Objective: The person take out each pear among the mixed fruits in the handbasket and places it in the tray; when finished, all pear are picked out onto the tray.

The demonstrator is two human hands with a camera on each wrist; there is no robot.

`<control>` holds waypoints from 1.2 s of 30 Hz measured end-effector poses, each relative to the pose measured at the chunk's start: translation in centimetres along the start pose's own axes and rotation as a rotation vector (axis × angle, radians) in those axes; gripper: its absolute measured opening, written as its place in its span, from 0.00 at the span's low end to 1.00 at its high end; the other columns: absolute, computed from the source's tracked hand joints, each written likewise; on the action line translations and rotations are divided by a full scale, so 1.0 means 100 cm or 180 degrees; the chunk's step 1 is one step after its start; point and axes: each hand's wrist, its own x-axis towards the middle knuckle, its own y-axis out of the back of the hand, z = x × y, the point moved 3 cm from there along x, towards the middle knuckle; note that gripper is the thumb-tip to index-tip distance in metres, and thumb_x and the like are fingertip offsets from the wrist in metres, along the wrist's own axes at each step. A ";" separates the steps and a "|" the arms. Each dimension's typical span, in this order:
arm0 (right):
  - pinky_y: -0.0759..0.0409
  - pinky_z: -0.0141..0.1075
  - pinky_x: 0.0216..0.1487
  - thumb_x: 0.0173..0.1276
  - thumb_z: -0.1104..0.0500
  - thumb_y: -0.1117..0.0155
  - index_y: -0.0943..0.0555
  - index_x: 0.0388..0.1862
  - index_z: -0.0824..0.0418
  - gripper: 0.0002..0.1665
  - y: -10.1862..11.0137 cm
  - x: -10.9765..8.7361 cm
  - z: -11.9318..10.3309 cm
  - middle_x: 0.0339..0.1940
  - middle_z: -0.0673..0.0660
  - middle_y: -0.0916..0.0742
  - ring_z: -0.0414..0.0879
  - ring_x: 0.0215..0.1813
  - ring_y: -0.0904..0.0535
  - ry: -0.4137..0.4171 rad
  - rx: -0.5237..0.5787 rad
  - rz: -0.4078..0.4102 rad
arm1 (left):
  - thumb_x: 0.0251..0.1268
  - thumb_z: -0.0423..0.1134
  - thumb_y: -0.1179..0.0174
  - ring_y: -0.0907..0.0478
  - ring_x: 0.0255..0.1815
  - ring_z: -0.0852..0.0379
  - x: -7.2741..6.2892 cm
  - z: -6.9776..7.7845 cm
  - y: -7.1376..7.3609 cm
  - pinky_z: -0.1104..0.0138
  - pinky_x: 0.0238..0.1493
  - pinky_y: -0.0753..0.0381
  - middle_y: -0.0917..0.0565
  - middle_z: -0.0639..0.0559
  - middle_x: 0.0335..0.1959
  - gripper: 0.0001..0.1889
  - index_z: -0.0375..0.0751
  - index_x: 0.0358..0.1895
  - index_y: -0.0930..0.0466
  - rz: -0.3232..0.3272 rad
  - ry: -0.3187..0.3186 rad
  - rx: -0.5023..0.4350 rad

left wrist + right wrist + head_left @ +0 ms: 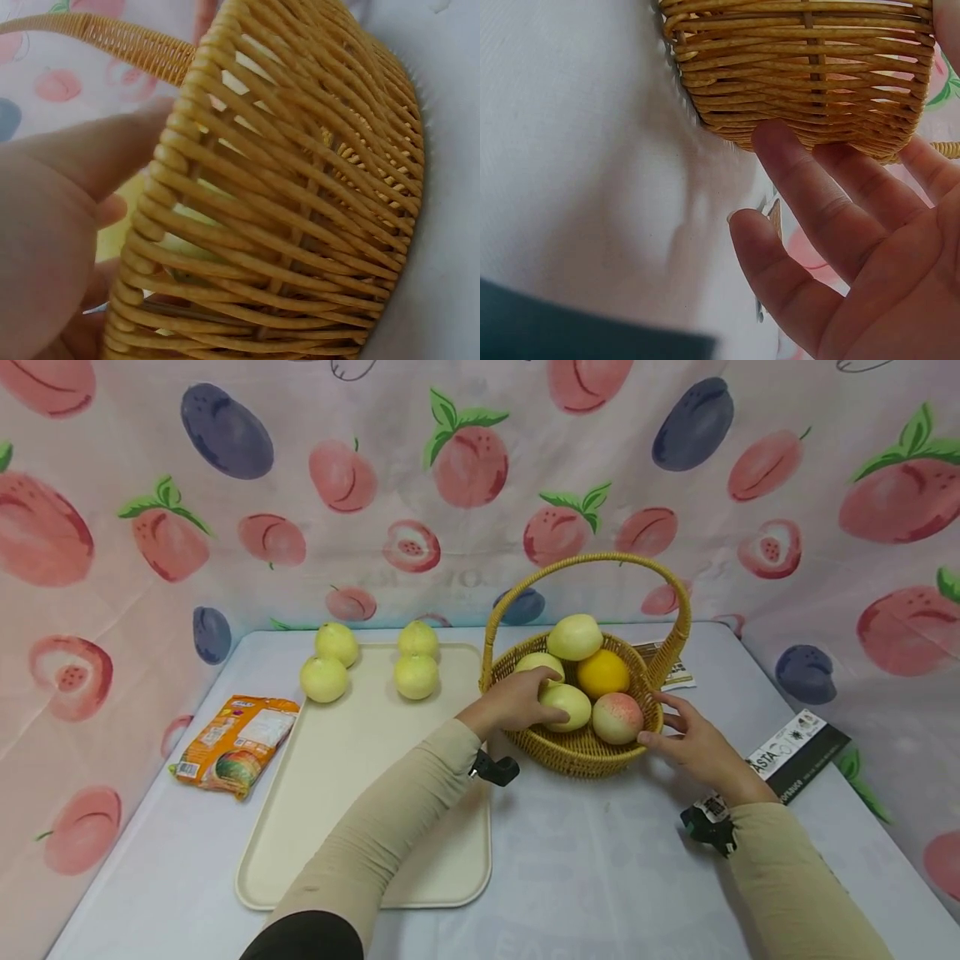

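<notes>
A wicker basket (pixel 581 764) with a tall arched handle holds several fruits. Among them are a peach (pixel 618 718), an orange (pixel 603 673) and pale yellow-green round fruits (pixel 575 637). My left hand (pixel 517 700) reaches over the basket's left rim and grips the nearest pale yellow-green fruit (pixel 567 707), thumb in front. In the left wrist view the basket's woven wall (pixel 277 180) hides much of that hold. My right hand (pixel 701 752) touches the basket's right side. The right wrist view shows its fingers (pixel 832 217) spread and fairly straight against the weave.
Left of the basket lies a cream tray (pixel 352 802) with several pale yellow-green fruits (pixel 416 677) at its far end. An orange snack packet (pixel 238 745) lies by the tray's left edge. A black-and-white pasta box (pixel 802 756) is beyond my right wrist; another packet (pixel 678 677) sits behind the basket.
</notes>
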 end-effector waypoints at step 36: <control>0.40 0.72 0.63 0.68 0.38 0.33 0.55 0.83 0.54 0.58 0.000 0.000 -0.001 0.78 0.76 0.45 0.74 0.75 0.48 -0.0033 0.0026 -0.0048 | 0.67 0.56 0.35 0.32 0.68 0.52 0.015 0.003 -0.008 0.58 0.65 0.31 0.30 0.52 0.72 0.38 0.51 0.77 0.37 -0.0497 -0.0092 0.0323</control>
